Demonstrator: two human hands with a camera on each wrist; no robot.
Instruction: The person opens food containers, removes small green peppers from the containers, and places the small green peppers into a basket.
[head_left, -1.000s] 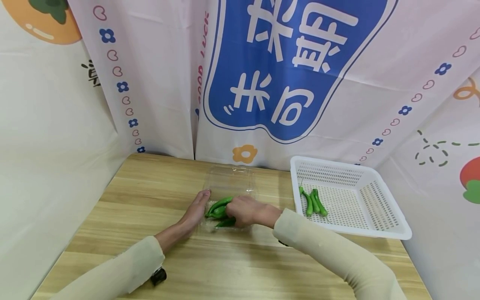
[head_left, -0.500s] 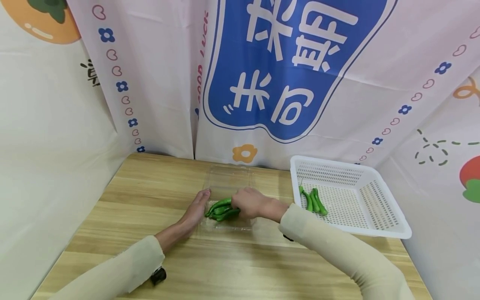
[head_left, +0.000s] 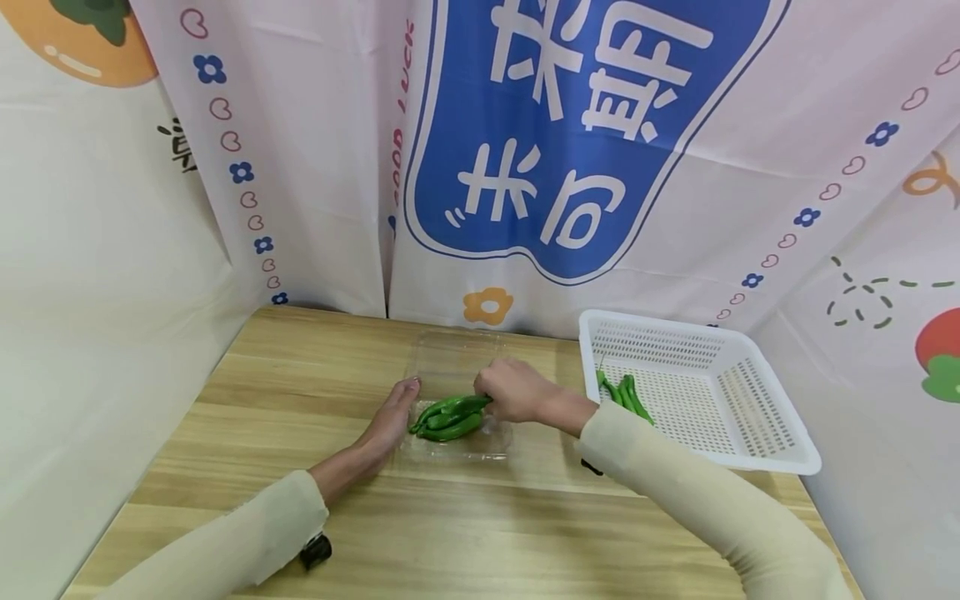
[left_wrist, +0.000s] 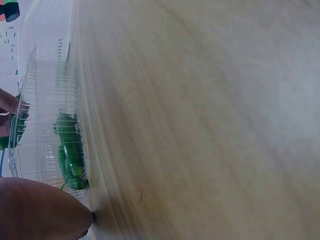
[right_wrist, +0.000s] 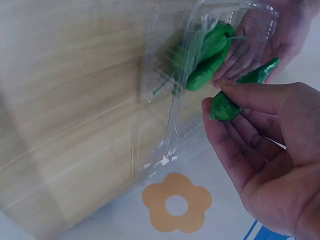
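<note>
My right hand (head_left: 517, 390) pinches a green pepper (right_wrist: 225, 106) between thumb and fingers, above a clear plastic clamshell box (head_left: 495, 452). Several green peppers (head_left: 450, 429) lie together at the left side of that box, and they show through its ribbed wall in the left wrist view. The box's clear lid (head_left: 453, 350) is folded back toward the wall. Against the box's left side rests my left hand (head_left: 390, 419), its fingers extended along the wall. In the right wrist view, the held pepper's tip points toward the left hand.
A white perforated basket (head_left: 806, 450) stands at the right rear of the wooden table (head_left: 300, 400), with a few green peppers (head_left: 633, 396) at its left end. A printed cloth (head_left: 330, 208) hangs behind the table.
My right hand has lifted and moved right from among the peppers in the box, now with a pepper in its fingers. My left hand has stayed at the box's left side.
</note>
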